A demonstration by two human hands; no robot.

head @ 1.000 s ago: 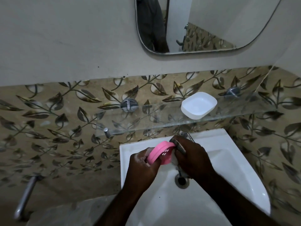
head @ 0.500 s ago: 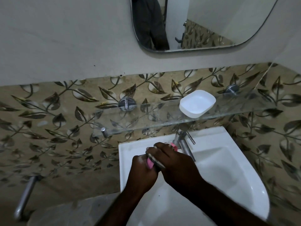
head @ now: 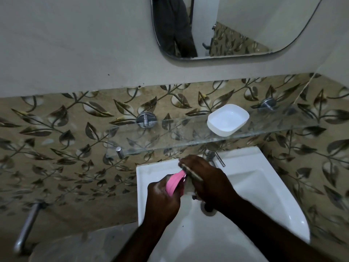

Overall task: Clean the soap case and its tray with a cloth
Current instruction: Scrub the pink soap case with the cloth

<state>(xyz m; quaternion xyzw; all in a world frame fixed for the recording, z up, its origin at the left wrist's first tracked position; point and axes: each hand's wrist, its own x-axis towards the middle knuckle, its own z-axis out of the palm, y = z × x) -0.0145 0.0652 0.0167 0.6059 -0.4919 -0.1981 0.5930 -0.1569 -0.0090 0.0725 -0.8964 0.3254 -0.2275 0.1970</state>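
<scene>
Over the white sink [head: 255,186], my left hand [head: 162,199] grips a pink soap tray [head: 174,183] held on edge. My right hand [head: 209,182] presses a pale cloth [head: 188,190] against the tray's right face, with fingers curled over its top. Most of the tray and cloth is hidden between my hands. The white soap case [head: 227,119] sits open side up on the glass shelf [head: 160,137], above and to the right of my hands.
A chrome tap [head: 211,155] stands just behind my right hand, and the drain [head: 208,210] lies below it. A mirror [head: 245,25] hangs above on the wall. A metal bar [head: 28,224] sticks out at the lower left.
My right hand slid up over the pink tray with the cloth, covering most of it, then shifted right so the tray's left edge shows again. The white case has not moved.
</scene>
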